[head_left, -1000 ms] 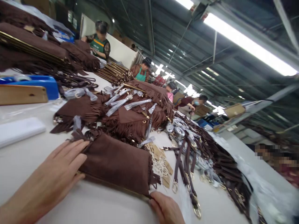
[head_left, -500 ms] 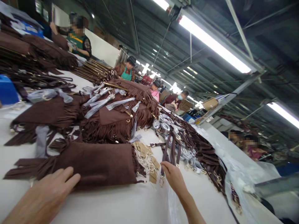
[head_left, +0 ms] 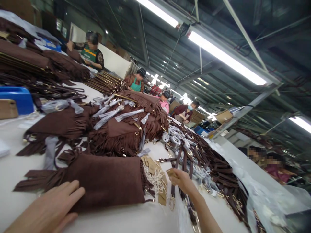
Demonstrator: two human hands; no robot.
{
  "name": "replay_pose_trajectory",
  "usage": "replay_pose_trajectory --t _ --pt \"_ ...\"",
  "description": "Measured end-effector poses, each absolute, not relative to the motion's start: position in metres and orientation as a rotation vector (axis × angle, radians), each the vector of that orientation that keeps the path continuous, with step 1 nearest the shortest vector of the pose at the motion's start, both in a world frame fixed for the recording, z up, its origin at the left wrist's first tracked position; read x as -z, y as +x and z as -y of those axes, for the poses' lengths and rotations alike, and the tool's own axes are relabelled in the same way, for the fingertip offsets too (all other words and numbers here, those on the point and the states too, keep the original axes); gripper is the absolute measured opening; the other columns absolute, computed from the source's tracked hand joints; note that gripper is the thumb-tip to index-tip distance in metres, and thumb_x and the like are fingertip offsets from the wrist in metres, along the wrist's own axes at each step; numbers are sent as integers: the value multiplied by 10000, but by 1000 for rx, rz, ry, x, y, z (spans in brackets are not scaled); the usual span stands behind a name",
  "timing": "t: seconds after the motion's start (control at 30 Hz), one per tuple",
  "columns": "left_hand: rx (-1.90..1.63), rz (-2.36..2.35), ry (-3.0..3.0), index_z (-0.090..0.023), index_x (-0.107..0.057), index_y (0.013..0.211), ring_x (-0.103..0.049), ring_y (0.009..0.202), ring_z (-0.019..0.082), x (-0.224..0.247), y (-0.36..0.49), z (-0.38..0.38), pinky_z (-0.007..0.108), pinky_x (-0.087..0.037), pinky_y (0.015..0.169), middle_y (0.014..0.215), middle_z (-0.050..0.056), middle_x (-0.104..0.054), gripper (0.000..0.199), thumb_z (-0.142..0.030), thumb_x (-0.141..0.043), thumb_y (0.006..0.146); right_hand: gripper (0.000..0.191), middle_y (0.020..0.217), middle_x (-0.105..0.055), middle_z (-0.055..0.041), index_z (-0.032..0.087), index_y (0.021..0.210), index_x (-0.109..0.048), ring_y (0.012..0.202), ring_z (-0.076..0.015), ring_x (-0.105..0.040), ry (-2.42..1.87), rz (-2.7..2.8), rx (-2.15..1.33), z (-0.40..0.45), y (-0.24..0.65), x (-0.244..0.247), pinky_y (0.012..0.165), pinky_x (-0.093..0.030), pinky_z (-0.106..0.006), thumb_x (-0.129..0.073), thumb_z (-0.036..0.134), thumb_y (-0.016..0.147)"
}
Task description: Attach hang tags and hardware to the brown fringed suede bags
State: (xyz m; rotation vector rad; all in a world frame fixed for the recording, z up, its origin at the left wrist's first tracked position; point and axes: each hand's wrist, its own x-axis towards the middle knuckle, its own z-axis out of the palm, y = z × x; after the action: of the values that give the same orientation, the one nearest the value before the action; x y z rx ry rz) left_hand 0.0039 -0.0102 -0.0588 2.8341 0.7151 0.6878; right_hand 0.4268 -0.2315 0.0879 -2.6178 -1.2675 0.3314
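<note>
A dark brown fringed suede bag (head_left: 107, 181) lies flat on the white table, its long fringe towards the left. My left hand (head_left: 54, 202) rests on the bag's lower left part, fingers spread. To the right of the bag, my right hand (head_left: 181, 179) is closed, thumb against fingers, by brown straps (head_left: 181, 158) with metal clasps; what it pinches is too small to name. Between bag and right hand lie brown paper tags (head_left: 161, 195) with white strings (head_left: 155, 179).
Fringed bags (head_left: 123, 129) are piled behind, with a heap of plastic-wrapped straps (head_left: 213, 161) running along the right. A blue bin (head_left: 25, 98) stands at left. Clear plastic sheeting (head_left: 257, 191) hangs at the right edge. Several people work further back.
The view has shifted, so things appear further right and slightly lower. My right hand's fingers have curled in more beside the tags. My left hand stays on the bag.
</note>
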Motion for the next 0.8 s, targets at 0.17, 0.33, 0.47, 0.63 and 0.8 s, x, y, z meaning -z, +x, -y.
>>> replay_pose_trajectory --t 0.17,0.33,0.47,0.63,0.8 --pt "-755 -578 2723 -304 -709 1091 -685 1019 305 -4 19 13 397 -573 853 1137 71 -714 296 -324 -514 868 292 652 -581 35 179 1013 -598 602 -148 -583 -2252 1211 -629 232 406 -146 515 -409 -243 -537 409 845" --pt "-543 -359 2401 -264 -664 1162 -612 1191 255 -92 63 41 361 -510 1003 1307 59 -638 325 -230 -548 860 311 774 -633 7 196 988 -647 689 -151 -638 -1955 1074 -680 220 368 -186 536 -412 -227 -680 451 812" --pt "-554 -250 2078 -208 -486 1416 -502 1308 262 -115 99 50 383 -406 1109 1486 99 -481 627 -162 -589 799 328 753 -653 19 203 910 -707 600 -108 -614 -1739 908 -796 204 336 -199 499 -377 -195 -831 423 701" --pt "-355 -117 1520 -226 -230 1552 -654 797 169 -111 134 48 258 -512 653 1343 127 -573 1036 -108 -651 613 295 712 -664 18 220 866 -734 578 -95 -602 -1625 986 -925 188 301 -199 504 -379 -181 -844 443 706" --pt "-171 -100 1287 -131 -667 828 -525 511 82 -89 133 42 179 -313 450 706 5 -632 275 -325 -638 636 339 709 -665 1 222 886 -739 586 -117 -594 -1642 995 -908 182 295 -191 508 -390 -197 -833 489 700"
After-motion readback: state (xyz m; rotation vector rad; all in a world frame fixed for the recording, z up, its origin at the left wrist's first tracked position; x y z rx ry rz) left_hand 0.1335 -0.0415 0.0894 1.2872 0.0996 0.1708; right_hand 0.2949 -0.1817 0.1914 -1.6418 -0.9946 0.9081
